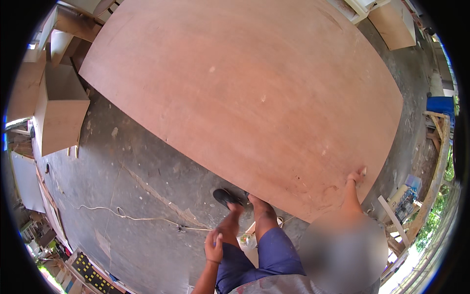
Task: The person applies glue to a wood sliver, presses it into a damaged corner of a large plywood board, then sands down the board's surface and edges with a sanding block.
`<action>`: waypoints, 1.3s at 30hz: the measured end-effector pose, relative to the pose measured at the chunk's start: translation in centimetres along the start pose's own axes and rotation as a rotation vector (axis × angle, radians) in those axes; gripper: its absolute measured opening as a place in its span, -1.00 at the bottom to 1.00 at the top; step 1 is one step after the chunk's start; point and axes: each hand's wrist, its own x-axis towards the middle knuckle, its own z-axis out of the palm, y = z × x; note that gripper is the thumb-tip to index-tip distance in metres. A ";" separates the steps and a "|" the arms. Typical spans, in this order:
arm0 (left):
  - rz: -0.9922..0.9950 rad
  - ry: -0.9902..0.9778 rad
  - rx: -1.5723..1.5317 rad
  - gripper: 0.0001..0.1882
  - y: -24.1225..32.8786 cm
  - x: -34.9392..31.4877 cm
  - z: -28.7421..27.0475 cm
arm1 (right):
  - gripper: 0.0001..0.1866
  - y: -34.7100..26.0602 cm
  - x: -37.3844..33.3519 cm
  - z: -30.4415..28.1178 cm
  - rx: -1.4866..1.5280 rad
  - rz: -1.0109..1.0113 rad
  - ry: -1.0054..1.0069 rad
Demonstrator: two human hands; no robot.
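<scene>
Left hand [213,246] is hanging low by the thigh, fingers loosely curled, nothing in its grip. Right arm is stretching forward and up, right hand [356,175] pinching closed at full reach.

One plywood sheet [245,93], two wooden boxes [58,110], one cord [147,219]

The large flat plywood sheet [254,93] is reddish-brown with pale spots; the concrete floor [132,196] is dark grey; the shorts [267,257] are blue.
</scene>
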 end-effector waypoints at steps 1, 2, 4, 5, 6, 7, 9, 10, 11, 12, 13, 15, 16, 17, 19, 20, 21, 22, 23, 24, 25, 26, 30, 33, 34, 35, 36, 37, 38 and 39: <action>0.029 0.036 0.042 -0.61 -3.7 -0.8 -1.0 | -0.61 -2.9 -2.9 2.3 -0.061 0.022 0.019; 0.022 0.060 0.073 -0.61 -3.6 -1.8 -2.5 | -0.61 -8.9 -8.2 4.5 -0.184 -0.018 -0.033; 0.040 0.070 0.272 -0.66 -2.5 -3.5 -4.7 | -0.62 -21.5 -18.0 7.9 -0.187 -0.231 -0.181; 0.037 0.057 0.272 -0.66 -2.3 -3.5 -5.2 | -0.63 -26.9 -23.1 8.7 -0.127 -0.352 -0.274; -0.064 0.027 0.185 -0.65 -2.1 -3.0 -5.6 | -0.63 -31.7 -29.3 8.9 -0.039 -0.474 -0.400; -0.155 -0.007 0.100 -0.63 -1.7 -1.4 -6.2 | -0.64 -36.3 -35.8 8.8 0.056 -0.603 -0.545; -0.193 -0.039 0.077 -0.61 0.9 0.5 -7.6 | -0.65 -42.9 -50.4 5.6 0.238 -0.898 -0.926; -0.226 -0.048 0.034 -0.60 2.2 1.6 -7.7 | -0.65 -44.8 -57.0 3.0 0.289 -1.071 -1.129; -0.234 -0.047 0.029 -0.60 2.9 2.3 -8.2 | -0.66 -45.3 -62.2 0.1 0.292 -1.254 -1.339; -0.229 -0.066 -0.052 -0.58 3.1 2.6 -9.2 | -0.66 -44.6 -65.8 -3.1 0.293 -1.435 -1.543; -0.219 -0.072 -0.139 -0.55 3.4 3.1 -10.0 | -0.67 -45.2 -68.1 -5.5 0.333 -1.551 -1.677; -0.193 -0.112 -0.107 -0.54 4.2 2.9 -12.9 | -0.65 -44.9 -67.7 -7.9 0.754 -1.522 -1.625; -0.209 -0.110 -0.187 -0.54 3.5 2.9 -13.7 | -0.65 -45.9 -64.8 -6.5 0.753 -1.401 -1.483; -0.224 -0.101 -0.263 -0.54 2.8 3.0 -14.6 | -0.66 -46.4 -61.4 -4.3 0.724 -1.279 -1.337; -0.287 -0.062 -0.278 -0.51 1.2 2.6 -16.5 | -0.66 -45.1 -52.2 2.1 0.487 -1.018 -0.950; -0.505 -0.031 -0.332 -0.50 0.3 2.8 -17.5 | -0.67 -43.5 -47.1 5.6 0.345 -0.892 -0.757; -0.711 -0.017 -0.388 -0.48 -0.6 3.7 -18.3 | -0.67 -41.9 -41.5 8.4 0.180 -0.764 -0.560; -0.733 0.010 -0.485 -0.44 -2.1 4.1 -18.8 | -0.68 -41.2 -38.2 10.2 0.030 -0.632 -0.414; -0.728 0.001 -0.483 -0.44 -2.8 4.6 -19.2 | -0.68 -42.1 -38.2 11.1 -0.076 -0.544 -0.328; -0.686 0.012 -0.466 -0.43 -3.2 4.9 -19.7 | -0.69 -43.8 -39.9 11.7 -0.092 -0.539 -0.312; -0.644 0.017 -0.445 -0.42 -3.3 5.1 -20.0 | -0.69 -46.3 -43.6 11.7 -0.043 -0.597 -0.368; -0.640 -0.001 -0.430 -0.42 -2.7 5.8 -20.1 | -0.69 -49.2 -48.5 11.2 0.062 -0.692 -0.489; -0.451 0.076 -0.366 -0.38 2.1 12.2 -19.7 | -0.71 -56.4 -69.2 4.1 0.396 -1.175 -1.237; -0.132 0.281 -0.406 -0.33 7.1 19.1 -20.2 | -0.72 -58.8 -70.2 0.6 0.528 -1.108 -1.379; -0.044 0.303 -0.343 -0.34 10.3 21.0 -20.2 | -0.73 -58.4 -67.0 1.8 0.567 -1.031 -1.308; 0.051 0.319 -0.288 -0.35 13.9 23.6 -19.6 | -0.74 -57.8 -63.3 3.0 0.599 -0.950 -1.228; 0.177 0.328 -0.298 -0.36 16.4 26.1 -19.3 | -0.75 -56.9 -58.9 4.2 0.695 -0.812 -1.121; 0.298 0.321 -0.304 -0.37 19.0 28.4 -18.1 | -0.74 -55.1 -53.6 5.6 0.701 -0.707 -0.984; 0.393 0.274 -0.259 -0.39 23.2 29.4 -16.0 | -0.74 -52.1 -48.0 7.0 0.634 -0.646 -0.823; 0.485 0.227 -0.216 -0.40 27.2 30.4 -13.7 | -0.73 -48.5 -42.2 8.2 0.547 -0.578 -0.665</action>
